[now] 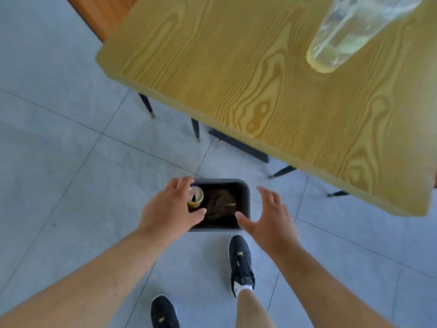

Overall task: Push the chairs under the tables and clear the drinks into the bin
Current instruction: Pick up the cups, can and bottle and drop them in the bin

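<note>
Left hand (171, 205) gripping can (195, 196) (upright), over bin (246, 190)

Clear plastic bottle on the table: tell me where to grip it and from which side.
Grip the clear plastic bottle around its body from the table's near edge. It stands upright with bare tabletop around it, so nothing blocks a side approach.

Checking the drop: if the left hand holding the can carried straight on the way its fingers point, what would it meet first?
The left hand, holding the can, points over the bin. Straight on, it would probably meet the bin's far rim first, though from this overhead view it may well pass above it; depth is unclear.
</note>
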